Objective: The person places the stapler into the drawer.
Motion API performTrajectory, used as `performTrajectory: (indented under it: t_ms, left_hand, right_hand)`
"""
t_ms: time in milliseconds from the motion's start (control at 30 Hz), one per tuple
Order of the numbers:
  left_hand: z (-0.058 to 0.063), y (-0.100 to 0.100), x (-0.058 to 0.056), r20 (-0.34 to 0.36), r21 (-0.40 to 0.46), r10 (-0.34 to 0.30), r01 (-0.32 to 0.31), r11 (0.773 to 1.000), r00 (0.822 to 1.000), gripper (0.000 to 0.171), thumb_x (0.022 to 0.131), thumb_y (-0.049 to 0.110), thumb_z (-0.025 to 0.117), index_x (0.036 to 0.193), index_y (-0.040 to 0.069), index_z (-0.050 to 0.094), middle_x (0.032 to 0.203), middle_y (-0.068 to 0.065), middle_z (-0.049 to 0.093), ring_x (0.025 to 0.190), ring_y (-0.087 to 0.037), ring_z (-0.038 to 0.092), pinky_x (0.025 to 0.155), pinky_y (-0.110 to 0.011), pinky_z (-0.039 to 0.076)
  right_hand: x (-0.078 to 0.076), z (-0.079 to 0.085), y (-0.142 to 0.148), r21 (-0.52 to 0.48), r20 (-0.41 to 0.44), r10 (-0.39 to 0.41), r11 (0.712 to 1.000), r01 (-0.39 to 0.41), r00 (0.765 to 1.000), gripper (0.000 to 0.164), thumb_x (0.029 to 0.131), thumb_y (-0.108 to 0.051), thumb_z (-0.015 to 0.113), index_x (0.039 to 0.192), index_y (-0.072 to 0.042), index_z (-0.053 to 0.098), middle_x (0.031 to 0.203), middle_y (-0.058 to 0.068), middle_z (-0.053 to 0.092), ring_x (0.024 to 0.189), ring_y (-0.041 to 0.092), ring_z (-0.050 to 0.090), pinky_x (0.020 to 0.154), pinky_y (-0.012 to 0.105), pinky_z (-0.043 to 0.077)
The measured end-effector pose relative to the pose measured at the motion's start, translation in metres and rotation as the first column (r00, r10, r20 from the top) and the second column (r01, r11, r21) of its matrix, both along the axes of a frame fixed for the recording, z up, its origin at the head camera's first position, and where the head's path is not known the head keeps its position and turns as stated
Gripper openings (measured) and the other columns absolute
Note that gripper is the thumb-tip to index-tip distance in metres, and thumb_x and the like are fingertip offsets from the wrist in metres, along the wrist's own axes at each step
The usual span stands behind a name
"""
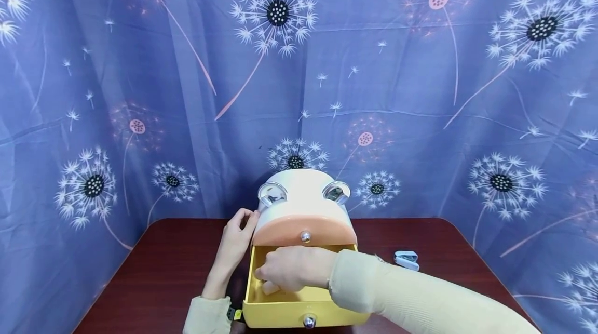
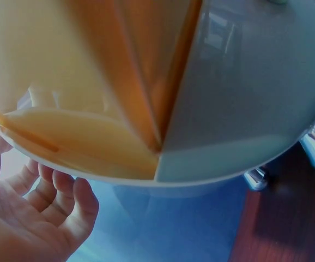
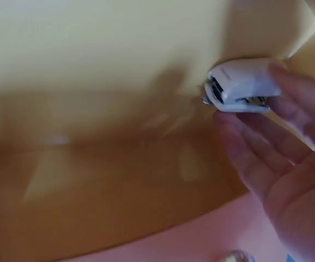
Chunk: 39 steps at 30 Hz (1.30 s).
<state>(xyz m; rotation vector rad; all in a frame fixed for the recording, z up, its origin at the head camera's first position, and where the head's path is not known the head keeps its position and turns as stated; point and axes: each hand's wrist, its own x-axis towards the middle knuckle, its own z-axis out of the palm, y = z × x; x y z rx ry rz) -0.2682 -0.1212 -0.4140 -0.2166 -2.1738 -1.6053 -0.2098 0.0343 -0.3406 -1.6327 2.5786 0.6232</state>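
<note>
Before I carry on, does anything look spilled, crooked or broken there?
Nothing stands out: no spill or damage shows. The cabinet stands upright with its yellow drawer open, the right hand holds a pale stapler inside it, and a light-blue stapler lies on the table.

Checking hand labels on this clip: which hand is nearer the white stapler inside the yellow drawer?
Right. The right hand is inside the yellow drawer, holding the white stapler; the left hand is outside, at the left side of the white cabinet.
</note>
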Motion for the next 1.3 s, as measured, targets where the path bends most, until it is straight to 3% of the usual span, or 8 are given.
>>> performTrajectory:
  t_ms: [167, 400, 600, 733, 833, 967, 1200, 1300]
  left_hand:
    - [-0.001, 0.001, -0.001, -0.004, -0.003, -0.024, 0.024, 1.000, 1.000, 0.028, 0.097, 0.040, 0.061, 0.090, 0.013, 0.062, 0.070, -0.001, 0.053, 0.065, -0.017, 0.052, 0.058, -0.027, 0.041]
    - [0.000, -0.002, 0.001, -0.012, -0.019, 0.021, -0.021, 1.000, 1.000, 0.026, 0.097, 0.036, 0.062, 0.087, 0.013, 0.062, 0.071, -0.001, 0.054, 0.068, -0.017, 0.052, 0.061, -0.027, 0.041]
    - [0.000, -0.003, 0.000, 0.001, -0.027, 0.017, -0.017, 0.999, 1.000, 0.029, 0.098, 0.038, 0.061, 0.088, 0.011, 0.062, 0.069, -0.001, 0.052, 0.067, -0.016, 0.051, 0.061, -0.027, 0.040]
    - [0.001, -0.002, 0.001, 0.013, -0.025, 0.017, -0.017, 1.000, 1.000, 0.029, 0.097, 0.039, 0.060, 0.087, 0.012, 0.061, 0.066, -0.001, 0.050, 0.064, -0.016, 0.050, 0.059, -0.027, 0.040]
    - [0.001, -0.002, 0.001, 0.011, -0.022, 0.018, -0.018, 1.000, 1.000, 0.028, 0.097, 0.039, 0.061, 0.087, 0.013, 0.061, 0.066, 0.000, 0.050, 0.064, -0.017, 0.051, 0.059, -0.028, 0.040]
    - [0.001, -0.001, 0.000, 0.005, -0.019, 0.018, -0.018, 1.000, 1.000, 0.027, 0.097, 0.039, 0.061, 0.086, 0.015, 0.062, 0.066, 0.000, 0.050, 0.063, -0.017, 0.051, 0.058, -0.028, 0.040]
    - [-0.001, -0.002, -0.002, -0.005, -0.029, 0.025, -0.025, 0.999, 1.000, 0.028, 0.097, 0.039, 0.061, 0.086, 0.014, 0.062, 0.066, 0.001, 0.050, 0.063, -0.016, 0.050, 0.058, -0.027, 0.040]
    - [-0.001, -0.002, -0.001, -0.005, -0.030, 0.025, -0.025, 0.999, 1.000, 0.029, 0.097, 0.039, 0.060, 0.087, 0.012, 0.062, 0.066, 0.001, 0.050, 0.063, -0.015, 0.051, 0.059, -0.027, 0.040]
  right_hand:
    - [0.007, 0.014, 0.015, -0.046, 0.057, -0.020, 0.999, 0.022, 0.998, 0.023, 0.089, -0.041, 0.068, 0.107, -0.027, 0.065, 0.085, -0.007, 0.062, 0.075, 0.006, 0.058, 0.063, 0.023, 0.044]
    - [0.017, 0.032, 0.040, -0.205, 0.097, -0.010, 0.978, 0.030, 0.995, 0.032, 0.090, -0.039, 0.069, 0.116, -0.021, 0.064, 0.099, -0.010, 0.064, 0.094, 0.004, 0.060, 0.080, 0.024, 0.045]
    - [0.027, 0.045, 0.074, -0.374, 0.265, -0.050, 0.915, 0.151, 0.963, 0.040, 0.095, -0.033, 0.066, 0.129, -0.014, 0.059, 0.119, -0.008, 0.062, 0.111, 0.008, 0.056, 0.096, 0.027, 0.042]
    - [0.035, 0.048, 0.099, -0.463, 0.313, -0.091, 0.854, 0.235, 0.945, 0.047, 0.096, -0.035, 0.064, 0.135, -0.011, 0.056, 0.132, -0.005, 0.058, 0.123, 0.013, 0.052, 0.100, 0.032, 0.042]
    - [0.041, 0.049, 0.121, -0.569, 0.299, -0.100, 0.779, 0.262, 0.949, 0.045, 0.098, -0.039, 0.060, 0.134, -0.013, 0.057, 0.130, -0.007, 0.058, 0.118, 0.010, 0.055, 0.096, 0.033, 0.045]
    - [0.044, 0.046, 0.153, -0.706, 0.314, -0.126, 0.632, 0.320, 0.941, 0.035, 0.099, -0.038, 0.058, 0.129, -0.022, 0.059, 0.120, -0.014, 0.061, 0.101, 0.004, 0.058, 0.084, 0.031, 0.049]
    - [0.032, 0.019, 0.199, -0.778, 0.465, -0.250, 0.343, 0.527, 0.849, 0.030, 0.097, -0.032, 0.064, 0.125, -0.023, 0.061, 0.117, -0.011, 0.064, 0.097, 0.008, 0.064, 0.079, 0.032, 0.052]
    - [0.022, 0.001, 0.215, -0.792, 0.481, -0.308, 0.249, 0.557, 0.821, 0.028, 0.097, -0.030, 0.064, 0.124, -0.021, 0.062, 0.116, -0.007, 0.065, 0.098, 0.012, 0.064, 0.078, 0.032, 0.052]
